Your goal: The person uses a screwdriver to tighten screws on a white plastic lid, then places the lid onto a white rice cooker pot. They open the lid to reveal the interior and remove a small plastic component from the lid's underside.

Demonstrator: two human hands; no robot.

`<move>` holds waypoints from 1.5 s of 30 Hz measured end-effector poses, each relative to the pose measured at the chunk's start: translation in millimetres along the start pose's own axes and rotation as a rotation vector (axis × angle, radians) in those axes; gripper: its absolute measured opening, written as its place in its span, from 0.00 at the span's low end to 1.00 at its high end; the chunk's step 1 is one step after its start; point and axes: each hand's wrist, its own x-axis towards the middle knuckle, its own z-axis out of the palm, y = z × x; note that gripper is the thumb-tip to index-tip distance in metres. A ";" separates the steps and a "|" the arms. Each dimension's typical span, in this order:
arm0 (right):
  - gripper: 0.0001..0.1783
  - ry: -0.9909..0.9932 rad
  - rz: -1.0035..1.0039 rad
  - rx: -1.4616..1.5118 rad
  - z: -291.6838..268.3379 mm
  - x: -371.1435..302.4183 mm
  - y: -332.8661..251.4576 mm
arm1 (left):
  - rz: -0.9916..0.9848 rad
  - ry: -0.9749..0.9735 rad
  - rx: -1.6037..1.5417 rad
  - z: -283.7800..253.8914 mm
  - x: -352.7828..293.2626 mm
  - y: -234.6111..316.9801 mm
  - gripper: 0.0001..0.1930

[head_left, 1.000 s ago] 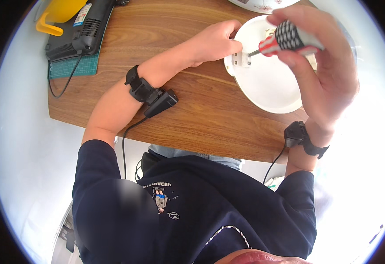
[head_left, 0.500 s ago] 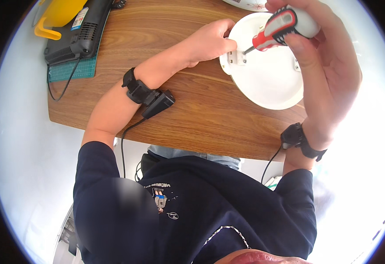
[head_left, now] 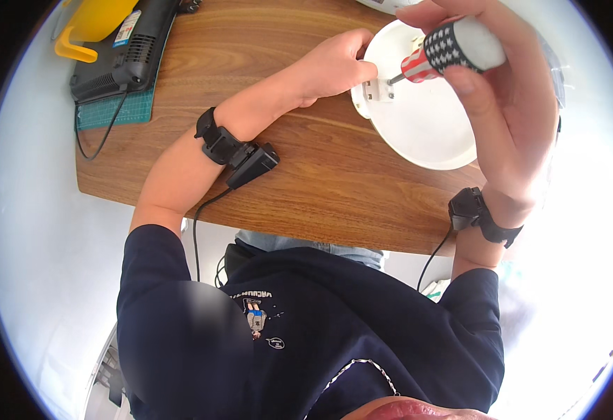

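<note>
My right hand (head_left: 506,105) is closed round the thick handle of a screwdriver (head_left: 453,50), coloured red, white and black with a star pattern. Its metal shaft slants down to the left, and the tip meets a screw spot on a small white bracket (head_left: 382,92). That bracket sits inside the left edge of a round, shallow white dish-like housing (head_left: 429,136). My left hand (head_left: 338,66) grips the housing's left rim, thumb on the upper side and fingers curled beneath. The housing's right side is partly hidden behind my right hand.
A wooden table (head_left: 306,175) lies under the work. At the far left, a black vented device (head_left: 121,70) with a cable rests on a green cutting mat (head_left: 121,112), a yellow container (head_left: 100,31) above it. Black straps with small cabled devices are on both my forearms.
The screwdriver handle has turned about its axis, so the star pattern now faces up. My right hand has shifted slightly left and the housing tilts a little. My left hand keeps its place.
</note>
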 end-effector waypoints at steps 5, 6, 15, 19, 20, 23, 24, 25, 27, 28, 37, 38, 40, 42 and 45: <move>0.22 0.222 0.199 0.224 8.5 1.5 16.2 | -0.074 0.039 0.018 2.0 2.6 3.3 0.25; 0.21 0.272 0.241 0.217 10.7 1.1 15.8 | -0.082 0.055 0.037 2.8 1.2 6.4 0.25; 0.24 0.257 0.090 0.151 23.0 17.1 -4.9 | -0.037 0.018 -0.041 0.4 0.4 -0.6 0.23; 0.26 0.052 -0.010 0.217 -13.0 11.3 32.0 | -0.081 0.005 0.010 0.5 2.1 5.5 0.23; 0.27 0.057 0.013 0.211 -15.7 8.4 33.1 | -0.099 -0.014 -0.009 0.0 2.7 6.8 0.23; 0.27 0.221 -0.062 -0.077 -11.0 7.1 39.4 | -0.128 -0.044 -0.052 -3.0 2.6 10.6 0.22; 0.28 0.266 -0.083 -0.178 -9.5 6.5 41.6 | -0.121 -0.038 -0.058 -2.8 2.3 9.1 0.22; 0.28 0.263 -0.065 -0.219 -8.9 5.8 36.7 | -0.114 -0.033 -0.064 -2.1 2.0 7.7 0.21; 0.26 0.205 -0.063 -0.212 -11.6 7.0 30.8 | -0.086 -0.036 -0.085 -1.7 2.0 6.7 0.23; 0.25 0.175 -0.063 -0.208 -13.8 7.4 27.8 | -0.073 -0.039 -0.095 -0.4 1.3 8.7 0.24; 0.27 0.075 -0.193 0.206 -5.9 5.2 40.1 | -0.045 0.062 -0.130 13.6 -9.7 25.7 0.23; 0.27 0.090 -0.198 0.190 -8.0 5.3 40.8 | -0.004 0.067 -0.160 19.6 -12.2 29.1 0.23; 0.27 0.126 -0.207 0.160 -10.9 4.1 42.6 | 0.031 0.061 -0.175 23.2 -9.9 27.9 0.24; 0.26 0.215 -0.268 0.113 -5.9 0.4 49.7 | 0.018 0.044 -0.135 15.7 -7.1 23.0 0.25; 0.21 0.402 -0.124 -0.205 10.0 -8.6 39.3 | -0.029 0.050 -0.187 13.1 -3.8 18.9 0.22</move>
